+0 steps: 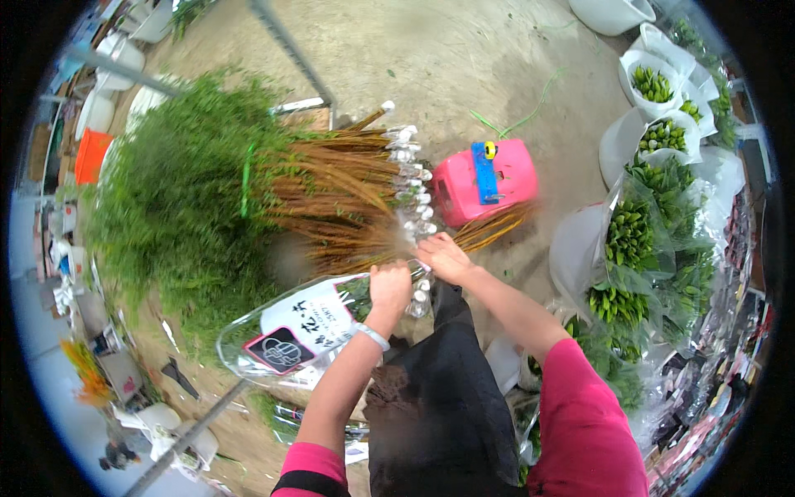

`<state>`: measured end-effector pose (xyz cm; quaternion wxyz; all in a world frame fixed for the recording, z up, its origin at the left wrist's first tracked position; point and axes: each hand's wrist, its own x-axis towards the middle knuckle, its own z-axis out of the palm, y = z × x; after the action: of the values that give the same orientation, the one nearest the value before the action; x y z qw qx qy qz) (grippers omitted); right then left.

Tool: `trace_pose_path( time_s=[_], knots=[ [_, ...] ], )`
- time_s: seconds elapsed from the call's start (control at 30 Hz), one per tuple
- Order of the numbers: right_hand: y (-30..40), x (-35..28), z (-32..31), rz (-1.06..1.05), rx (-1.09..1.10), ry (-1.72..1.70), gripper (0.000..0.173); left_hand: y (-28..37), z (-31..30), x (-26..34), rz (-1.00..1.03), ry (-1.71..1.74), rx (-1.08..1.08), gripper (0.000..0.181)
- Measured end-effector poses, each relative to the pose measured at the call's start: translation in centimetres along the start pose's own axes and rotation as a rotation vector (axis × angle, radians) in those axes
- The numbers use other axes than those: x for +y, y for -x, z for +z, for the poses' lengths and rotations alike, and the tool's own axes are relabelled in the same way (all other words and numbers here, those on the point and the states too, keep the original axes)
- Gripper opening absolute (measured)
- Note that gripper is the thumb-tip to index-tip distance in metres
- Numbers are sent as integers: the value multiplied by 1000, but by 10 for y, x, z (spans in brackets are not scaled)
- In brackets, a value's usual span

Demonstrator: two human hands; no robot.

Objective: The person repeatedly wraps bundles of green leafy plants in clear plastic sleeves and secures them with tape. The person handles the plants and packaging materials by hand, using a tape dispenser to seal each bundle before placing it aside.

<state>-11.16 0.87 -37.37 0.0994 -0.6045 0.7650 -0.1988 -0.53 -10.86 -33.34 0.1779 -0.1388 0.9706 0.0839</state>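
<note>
A printed clear plastic flower sleeve with green foliage inside lies in front of me, to the left. My left hand is closed on the narrow end of this sleeve. Just right of it, my right hand grips the brown stems that stick out of the sleeve towards the right. Beyond both hands lies a big pile of long brown stems with feathery green foliage at the left and white-wrapped ends at the right.
A pink plastic stool bears a blue tool with a yellow roll. Green twine lies on the floor. White buckets of wrapped budded flowers line the right. Metal frame bars cross the upper left. An orange bucket stands far left.
</note>
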Motion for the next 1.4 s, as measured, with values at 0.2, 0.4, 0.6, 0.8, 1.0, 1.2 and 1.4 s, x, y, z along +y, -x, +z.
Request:
trace_pose_path(
  time_s=[0.2, 0.4, 0.6, 0.8, 1.0, 1.2, 1.4],
  knots=[
    [38, 115, -9, 384, -139, -208, 62, -113, 73, 68, 118, 85, -97, 20],
    [79, 239, 39, 1154, 177, -334, 64, -175, 157, 108, 275, 292, -183, 28],
    [75, 281, 44, 1274, -259, -555, 22, -219, 148, 136, 257, 110, -224, 29],
    [78, 275, 46, 1079, 206, -699, 16, -231, 140, 144, 296, 199, -185, 21],
    [98, 214, -1, 1163, 94, -763, 15, -245, 115, 138, 244, 226, -353, 32],
    [128, 218, 52, 1301, 257, -771, 16, -253, 83, 146, 289, 395, -313, 33],
    [96, 232, 66, 1071, 764, -692, 29, -241, 78, 142, 240, 514, -275, 40]
  ],
)
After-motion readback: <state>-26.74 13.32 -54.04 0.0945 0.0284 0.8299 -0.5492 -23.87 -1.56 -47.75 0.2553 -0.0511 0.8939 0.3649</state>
